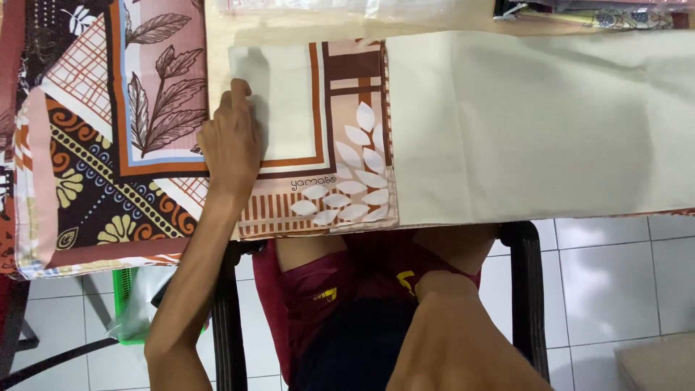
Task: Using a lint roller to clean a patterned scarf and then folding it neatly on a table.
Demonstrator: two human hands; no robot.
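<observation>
My left hand (232, 141) lies flat, fingers forward, on the left edge of a folded cream scarf (289, 108). The scarf has brown and orange borders and a white leaf print in its near corner. It lies at the near edge of a pale wooden table (304, 30). A plain cream cloth (536, 123) spreads from beside the scarf to the right. My right forearm (449, 333) reaches under the table edge, and the hand itself is hidden there.
A stack of patterned fabrics (108, 137) in brown, pink and orange covers the left. Clear plastic packets (347, 7) lie at the far edge. I sit on a black chair (528, 289) over white floor tiles. A green basket (127, 304) stands lower left.
</observation>
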